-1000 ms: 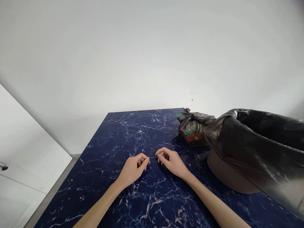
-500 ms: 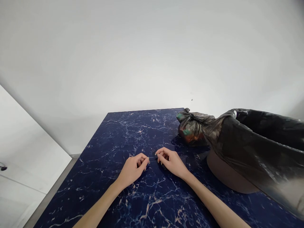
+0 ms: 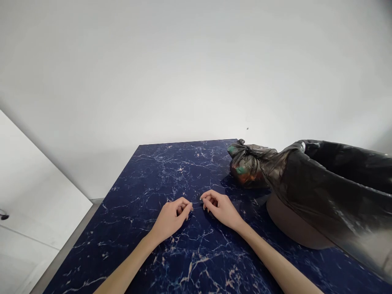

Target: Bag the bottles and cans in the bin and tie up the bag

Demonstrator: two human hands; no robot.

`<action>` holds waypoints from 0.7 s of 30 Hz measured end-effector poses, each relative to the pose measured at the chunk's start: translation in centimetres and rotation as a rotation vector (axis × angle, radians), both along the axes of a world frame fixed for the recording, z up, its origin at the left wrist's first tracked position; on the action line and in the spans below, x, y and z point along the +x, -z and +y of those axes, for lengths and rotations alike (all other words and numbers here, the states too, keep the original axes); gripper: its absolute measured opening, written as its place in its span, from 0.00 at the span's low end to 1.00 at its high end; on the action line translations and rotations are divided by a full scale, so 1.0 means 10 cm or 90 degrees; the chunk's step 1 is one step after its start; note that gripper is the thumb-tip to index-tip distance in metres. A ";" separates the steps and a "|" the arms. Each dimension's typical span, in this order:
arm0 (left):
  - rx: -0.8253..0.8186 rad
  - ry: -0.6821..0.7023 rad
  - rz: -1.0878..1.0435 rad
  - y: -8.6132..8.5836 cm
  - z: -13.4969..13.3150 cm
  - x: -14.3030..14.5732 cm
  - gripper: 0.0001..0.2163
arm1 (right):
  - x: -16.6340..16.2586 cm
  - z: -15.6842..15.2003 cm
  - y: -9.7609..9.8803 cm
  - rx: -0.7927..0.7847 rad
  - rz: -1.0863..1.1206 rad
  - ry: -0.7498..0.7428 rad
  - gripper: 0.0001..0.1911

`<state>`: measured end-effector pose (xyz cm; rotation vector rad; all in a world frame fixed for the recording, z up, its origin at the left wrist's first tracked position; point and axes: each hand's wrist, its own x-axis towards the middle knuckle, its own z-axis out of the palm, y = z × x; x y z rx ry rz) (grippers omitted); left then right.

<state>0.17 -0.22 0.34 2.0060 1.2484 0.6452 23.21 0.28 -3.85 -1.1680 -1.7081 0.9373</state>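
My left hand [image 3: 173, 215] rests on the dark blue, marble-patterned table [image 3: 165, 167], its fingers curled in and its thumb close to the index finger. Facing it across a small gap, my right hand [image 3: 221, 210] lies curled in the same way. Neither hand holds anything. Right of my right hand stands a brownish bin [image 3: 297, 226], lined with a black plastic bag [image 3: 324, 188] folded over its rim. Beyond that hand, part of the thin black plastic is knotted around a bundle [image 3: 246, 169] with green and orange-brown showing through. What is inside is unclear.
A plain white wall [image 3: 190, 73] rises behind the table's far edge. On the left is a white panel [image 3: 27, 196] with a dark round fitting [image 3: 4, 215], beside a strip of grey floor [image 3: 72, 241].
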 end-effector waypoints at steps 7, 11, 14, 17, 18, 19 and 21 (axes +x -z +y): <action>0.003 -0.005 0.000 0.01 0.00 0.00 0.20 | -0.01 0.00 0.00 0.001 0.001 0.002 0.11; 0.004 -0.002 0.000 0.01 -0.01 0.00 0.20 | 0.00 0.00 0.00 0.000 0.001 0.002 0.11; 0.004 0.000 0.000 0.00 0.00 0.00 0.20 | 0.00 0.00 0.00 0.002 0.002 0.003 0.11; 0.005 0.000 -0.002 0.01 0.00 0.00 0.20 | 0.00 0.00 0.01 0.005 0.002 0.005 0.11; 0.005 0.000 -0.003 0.01 0.01 0.00 0.20 | -0.01 0.00 0.01 0.005 0.003 0.005 0.10; 0.005 0.000 -0.003 0.01 0.01 0.00 0.20 | -0.01 0.00 0.02 0.005 0.003 0.005 0.10; 0.004 0.001 -0.002 0.01 0.01 0.00 0.20 | -0.01 0.00 0.02 0.005 0.005 0.004 0.10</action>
